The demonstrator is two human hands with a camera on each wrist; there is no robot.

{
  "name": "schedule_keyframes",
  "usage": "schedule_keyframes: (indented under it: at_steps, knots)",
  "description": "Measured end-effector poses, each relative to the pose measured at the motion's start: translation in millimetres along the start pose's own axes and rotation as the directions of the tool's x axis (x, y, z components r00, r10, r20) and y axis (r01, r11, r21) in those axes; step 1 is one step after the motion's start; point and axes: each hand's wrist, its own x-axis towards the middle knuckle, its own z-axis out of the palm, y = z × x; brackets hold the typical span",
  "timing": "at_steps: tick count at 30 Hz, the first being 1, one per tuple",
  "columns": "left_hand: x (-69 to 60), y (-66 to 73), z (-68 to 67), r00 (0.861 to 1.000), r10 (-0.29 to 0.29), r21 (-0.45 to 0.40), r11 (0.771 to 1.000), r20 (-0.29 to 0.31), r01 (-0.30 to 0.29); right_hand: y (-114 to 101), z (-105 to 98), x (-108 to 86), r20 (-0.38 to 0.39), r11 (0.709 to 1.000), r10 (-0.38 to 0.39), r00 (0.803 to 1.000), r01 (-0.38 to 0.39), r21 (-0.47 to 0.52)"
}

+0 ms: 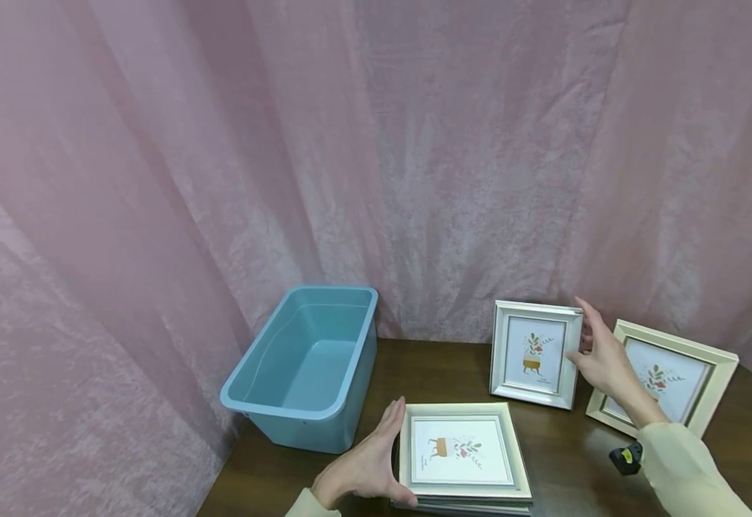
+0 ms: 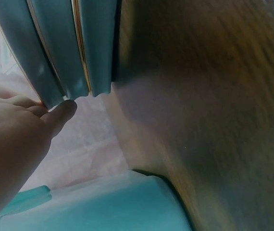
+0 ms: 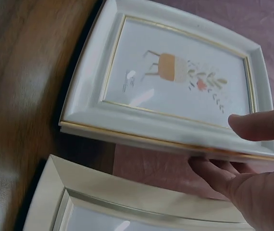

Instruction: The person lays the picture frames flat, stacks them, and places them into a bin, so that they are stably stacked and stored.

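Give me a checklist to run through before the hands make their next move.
1. Right hand at the white frame: ok, at its right edge, thumb toward the front.
2. Firmness of that hold: cannot tell; contact pressure doesn't show.
3. White frame standing: ok, upright on the table; what props it is hidden.
4. Left hand at the stack of frames: ok, along its left side, thumb at the near corner.
5. Cream frame apart from the white one: ok, a gap shows between them.
6. Blue bin upright with its top uncovered: ok.
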Motion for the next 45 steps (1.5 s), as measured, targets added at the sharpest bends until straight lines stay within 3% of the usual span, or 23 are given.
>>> schedule_keyframes:
  at_steps: [9,15,28,45]
  knots:
    - [0.2,-3.5,0.0,1.000,0.015,0.002,1.000,0.004,-0.015,6,-5,1.1,0.016,0.999,-0.048,0.999,0.048,-0.006]
    - [0.6,-3.7,-0.8,1.000,0.015,-0.004,1.000,0.003,-0.015,8,-9,0.2,0.080,0.999,-0.027,0.996,0.023,0.048]
    - [2.4,-5.9,-0.7,1.000,0.014,-0.016,1.000,0.000,-0.014,14,-11,-2.8,0.109,0.981,-0.057,0.992,0.035,0.191]
    - [1.5,-6.0,-1.9,1.000,0.012,-0.026,1.000,0.004,-0.012,9,-5,-15.7,0.018,0.965,-0.061,0.998,0.054,0.256]
